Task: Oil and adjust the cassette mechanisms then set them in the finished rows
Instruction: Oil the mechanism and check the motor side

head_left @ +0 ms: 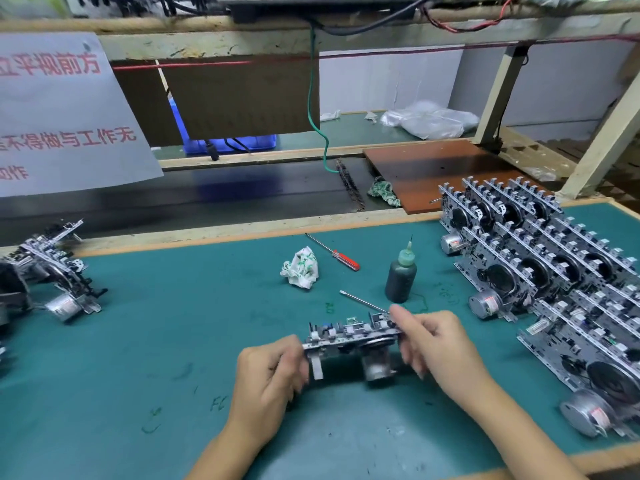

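Note:
A cassette mechanism (pixel 349 344) is held just above the green mat, in the lower middle of the head view. My left hand (pixel 273 372) grips its left end. My right hand (pixel 433 344) holds a thin screwdriver (pixel 363 301), whose shaft points up and left over the mechanism's right end. A dark oil bottle (pixel 401 275) with a needle tip stands upright behind my right hand. Finished mechanisms (pixel 540 271) stand in close rows on the right. A pile of other mechanisms (pixel 52 268) lies at the left edge.
A red-handled screwdriver (pixel 334 252) and a crumpled cloth (pixel 300 268) lie on the green mat (pixel 173 341) behind the held unit. A brown board (pixel 433 168), a second rag (pixel 382 192) and a black conveyor belt (pixel 207 195) lie further back. A paper sign (pixel 62 112) hangs at the left.

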`<state>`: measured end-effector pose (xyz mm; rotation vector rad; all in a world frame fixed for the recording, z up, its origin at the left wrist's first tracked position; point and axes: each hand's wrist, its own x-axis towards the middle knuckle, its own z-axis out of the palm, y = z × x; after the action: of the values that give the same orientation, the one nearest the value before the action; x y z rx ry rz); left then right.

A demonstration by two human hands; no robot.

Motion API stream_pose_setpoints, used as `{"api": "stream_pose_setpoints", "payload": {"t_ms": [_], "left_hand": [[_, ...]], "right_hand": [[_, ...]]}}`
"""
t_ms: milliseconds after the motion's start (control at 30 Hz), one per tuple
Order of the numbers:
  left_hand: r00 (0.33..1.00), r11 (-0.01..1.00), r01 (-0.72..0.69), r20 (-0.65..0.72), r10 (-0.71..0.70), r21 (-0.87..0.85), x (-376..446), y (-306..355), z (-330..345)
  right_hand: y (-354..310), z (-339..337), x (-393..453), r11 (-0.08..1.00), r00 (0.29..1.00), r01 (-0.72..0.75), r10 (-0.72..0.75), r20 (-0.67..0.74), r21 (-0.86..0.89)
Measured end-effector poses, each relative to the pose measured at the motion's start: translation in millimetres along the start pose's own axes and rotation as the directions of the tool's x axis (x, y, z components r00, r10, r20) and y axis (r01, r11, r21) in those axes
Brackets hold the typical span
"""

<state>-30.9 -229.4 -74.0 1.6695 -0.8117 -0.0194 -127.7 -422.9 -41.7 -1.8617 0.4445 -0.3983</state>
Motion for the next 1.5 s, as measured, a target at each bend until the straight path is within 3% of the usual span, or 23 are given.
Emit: {"api": "stream_pose_setpoints", "payload": {"t_ms": [133,267,333,400,433,500,600,667,733,867,1033,1167,1367,1500], "left_hand": [[0.974,0.974,0.219,-0.045,-0.222,-0.062,4,1,2],[0.972,0.973,0.229,-0.054,-0.228,0.014,3,0,2],[0.976,0.963,0.203,-0.118,-0.184,0.177,2,0,0],[0.971,0.905,0.188,-0.213,-0.112,0.381,4,1,-4],[0.968,0.893,0.156,-0.246,-0.054,0.421,6,4,-5],[0.977,0.92,0.043,-0.208,0.043,0.39,16,12,-8],[0.978,0.93,-0.208,0.032,0.208,0.304,36,21,-3],[0.945,0.885,-0.326,0.12,0.303,0.334,45,24,7],[0.919,0.837,-0.39,0.098,0.383,0.383,51,20,17],[0.941,0.915,-0.335,0.038,0.336,0.222,61,13,21],[0.956,0.933,-0.282,-0.022,0.294,0.225,90,5,16],[0.949,0.945,-0.263,-0.123,0.29,0.197,88,-6,13],[0.937,0.926,-0.304,-0.104,0.333,0.223,81,-8,14],[0.939,0.928,-0.315,-0.079,0.335,0.199,84,-7,14]], "right_hand": [[-10,3,10,0.987,0.987,-0.12,0.13,0.096,-0.106],[-17,-3,11,0.961,0.977,-0.106,0.149,0.153,-0.256],[-19,-5,10,0.882,0.991,-0.026,0.084,0.102,-0.47],[-20,-10,11,0.71,0.997,0.078,-0.07,0.039,-0.7],[-20,-14,13,0.676,0.987,0.136,-0.157,0.038,-0.724],[-20,-20,16,0.794,0.97,0.244,-0.209,0.127,-0.557],[-9,-9,18,0.95,0.937,0.255,-0.197,0.288,-0.18],[1,0,19,0.975,0.944,0.221,-0.207,0.257,-0.025],[5,6,23,0.981,0.961,0.174,-0.188,0.203,0.086],[4,6,37,0.99,0.979,0.107,-0.12,0.162,0.087],[-6,18,63,0.995,0.991,0.038,-0.05,0.123,0.093],[-2,32,69,0.989,0.99,0.07,-0.084,0.114,0.127],[5,25,75,0.977,0.953,0.115,-0.159,0.257,0.181],[11,24,77,0.972,0.948,0.132,-0.181,0.262,0.194]]}}
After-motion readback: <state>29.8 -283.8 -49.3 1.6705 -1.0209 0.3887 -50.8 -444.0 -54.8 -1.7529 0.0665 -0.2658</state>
